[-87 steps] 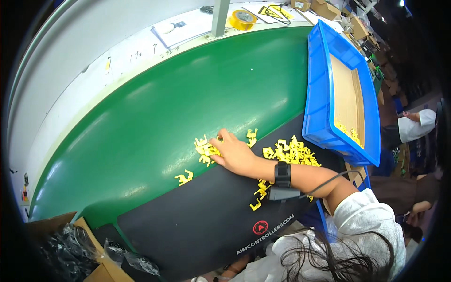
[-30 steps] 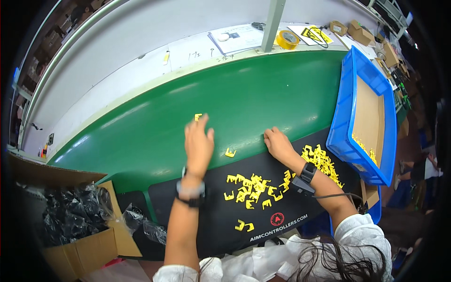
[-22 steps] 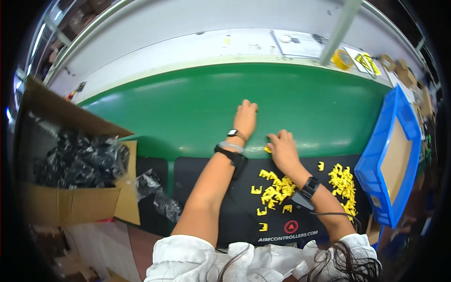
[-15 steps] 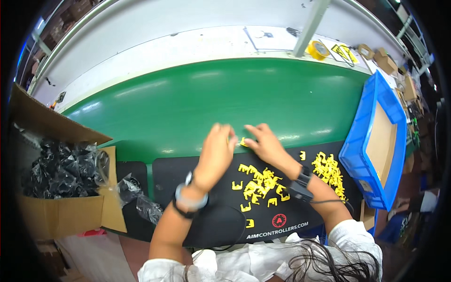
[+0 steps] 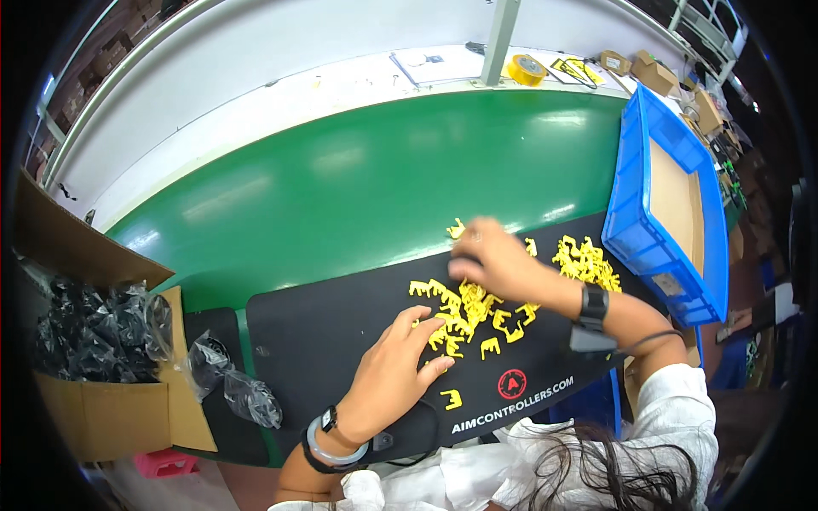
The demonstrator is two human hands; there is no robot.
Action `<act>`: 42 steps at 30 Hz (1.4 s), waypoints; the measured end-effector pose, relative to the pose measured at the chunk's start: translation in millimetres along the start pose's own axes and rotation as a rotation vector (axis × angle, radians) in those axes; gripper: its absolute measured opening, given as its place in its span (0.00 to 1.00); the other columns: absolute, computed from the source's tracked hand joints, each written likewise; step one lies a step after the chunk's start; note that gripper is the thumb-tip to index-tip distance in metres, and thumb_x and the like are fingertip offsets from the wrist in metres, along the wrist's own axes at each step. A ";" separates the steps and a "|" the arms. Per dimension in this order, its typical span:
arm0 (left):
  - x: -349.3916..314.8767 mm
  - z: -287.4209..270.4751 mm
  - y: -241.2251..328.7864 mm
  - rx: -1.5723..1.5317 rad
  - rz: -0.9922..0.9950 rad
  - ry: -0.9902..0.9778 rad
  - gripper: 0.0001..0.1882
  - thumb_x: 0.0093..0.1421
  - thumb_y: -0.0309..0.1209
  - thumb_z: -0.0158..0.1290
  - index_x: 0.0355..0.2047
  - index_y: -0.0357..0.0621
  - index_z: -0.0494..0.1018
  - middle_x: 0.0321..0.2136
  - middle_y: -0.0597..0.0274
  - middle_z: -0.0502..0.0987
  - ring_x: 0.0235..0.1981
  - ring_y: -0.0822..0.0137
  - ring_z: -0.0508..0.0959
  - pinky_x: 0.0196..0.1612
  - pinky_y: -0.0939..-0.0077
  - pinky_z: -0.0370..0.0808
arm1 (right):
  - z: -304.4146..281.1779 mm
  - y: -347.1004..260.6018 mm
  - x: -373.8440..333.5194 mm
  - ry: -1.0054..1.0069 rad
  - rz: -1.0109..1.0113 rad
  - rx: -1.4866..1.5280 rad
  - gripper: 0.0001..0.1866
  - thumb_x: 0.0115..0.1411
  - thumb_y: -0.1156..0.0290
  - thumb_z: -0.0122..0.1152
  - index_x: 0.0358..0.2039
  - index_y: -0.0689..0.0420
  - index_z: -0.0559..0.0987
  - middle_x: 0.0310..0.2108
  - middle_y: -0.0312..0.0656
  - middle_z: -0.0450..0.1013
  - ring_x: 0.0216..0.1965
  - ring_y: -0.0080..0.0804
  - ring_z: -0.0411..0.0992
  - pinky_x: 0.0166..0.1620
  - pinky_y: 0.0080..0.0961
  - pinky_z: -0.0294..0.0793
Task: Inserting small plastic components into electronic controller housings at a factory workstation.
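Small yellow plastic clip-like pieces (image 5: 477, 303) lie in a loose heap on a black mat (image 5: 315, 332). My left hand (image 5: 388, 370) is at the heap's left edge, its thumb and fingers apart, fingertips at the pieces. Above the far side of the heap is my right hand (image 5: 494, 255), smeared by motion; its fingers point left, and whether they hold anything is unclear. Just beyond it, one yellow piece (image 5: 457, 229) rests on the green tabletop (image 5: 341, 187). Another single piece (image 5: 452, 399) lies near the mat's front edge.
A second yellow heap (image 5: 588, 262) lies right, beside a blue plastic bin (image 5: 630, 179) with a cardboard sheet inside. At left, an open carton (image 5: 111, 417) holds black items in clear bags; bagged items (image 5: 251, 399) lie beside it. Yellow tape (image 5: 527, 70) sits on the back ledge.
My left hand has come nearer and down to the heap's left edge, its fingers spreading. My right hand has moved slightly nearer, over the heap. The whole view has shifted.
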State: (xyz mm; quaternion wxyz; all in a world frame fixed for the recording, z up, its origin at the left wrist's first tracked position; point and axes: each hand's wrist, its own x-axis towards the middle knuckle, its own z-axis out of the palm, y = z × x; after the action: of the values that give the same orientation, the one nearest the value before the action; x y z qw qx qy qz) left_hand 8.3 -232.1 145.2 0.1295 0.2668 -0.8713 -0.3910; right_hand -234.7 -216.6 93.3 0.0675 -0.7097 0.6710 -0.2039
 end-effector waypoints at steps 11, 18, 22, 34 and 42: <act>-100.2 -17.7 23.9 0.263 0.152 0.207 0.22 0.51 0.24 0.58 0.48 0.39 0.69 0.52 0.49 0.67 0.53 0.50 0.67 0.53 0.65 0.65 | 27.8 -3.5 34.7 0.211 -0.007 0.043 0.11 0.46 0.80 0.55 0.33 0.61 0.74 0.34 0.54 0.70 0.38 0.53 0.71 0.42 0.40 0.72; -126.1 3.0 20.5 0.278 0.239 0.201 0.21 0.52 0.25 0.58 0.48 0.39 0.69 0.53 0.50 0.66 0.50 0.51 0.69 0.49 0.67 0.68 | 16.6 -57.3 -92.1 0.239 -0.061 -0.178 0.24 0.47 0.66 0.66 0.45 0.57 0.74 0.49 0.50 0.63 0.53 0.47 0.61 0.48 0.42 0.67; -118.0 15.2 31.3 0.265 0.314 0.137 0.22 0.52 0.24 0.58 0.48 0.40 0.69 0.54 0.53 0.66 0.50 0.55 0.70 0.44 0.71 0.70 | -62.4 -57.0 -180.6 0.463 0.065 -0.227 0.23 0.47 0.61 0.67 0.45 0.53 0.75 0.48 0.46 0.67 0.52 0.45 0.64 0.54 0.40 0.61; 90.6 36.1 176.2 0.077 0.548 -0.128 0.30 0.52 0.41 0.59 0.52 0.39 0.66 0.50 0.51 0.69 0.48 0.62 0.72 0.43 0.68 0.72 | -285.6 257.1 -459.1 0.623 1.334 0.557 0.34 0.50 0.51 0.64 0.46 0.70 0.74 0.41 0.53 0.74 0.38 0.40 0.74 0.42 0.35 0.72; 385.8 197.7 182.1 -0.312 -0.001 -0.449 0.26 0.54 0.40 0.57 0.44 0.28 0.70 0.38 0.49 0.76 0.34 0.61 0.77 0.35 0.70 0.74 | -259.1 273.1 -412.2 0.809 1.296 0.385 0.16 0.43 0.78 0.59 0.36 0.68 0.77 0.30 0.48 0.75 0.29 0.36 0.74 0.35 0.34 0.74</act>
State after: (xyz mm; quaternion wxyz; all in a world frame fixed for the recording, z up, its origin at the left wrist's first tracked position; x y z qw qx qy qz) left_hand -461.7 -229.0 157.8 -0.0276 0.1507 -0.8072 -0.5701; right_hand -592.6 208.7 145.6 0.0453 -0.0238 0.8763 -0.4790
